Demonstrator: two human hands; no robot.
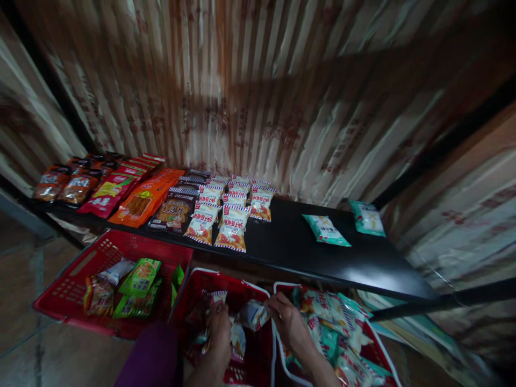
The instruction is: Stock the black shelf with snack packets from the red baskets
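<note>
Down in the middle red basket [201, 277], my left hand [220, 333] has its fingers closed on a small snack bag [217, 296] with a striped edge. My right hand [288, 322] is at that basket's right rim, its fingers pinched on the corner of a white and blue snack bag [255, 315]. Other small bags lie below and around my left hand, dim and partly hidden. The right basket [385, 352], next to my right forearm, holds several white, red and teal bags [328, 309].
A black shelf [278, 242] runs behind the baskets, with rows of white snack bags [231, 228], brown, orange [141, 201] and pink packets, and two teal bags [327, 230]. A left red basket [66, 290] holds green packets [141, 277]. A purple-clothed knee [151, 355] is in front.
</note>
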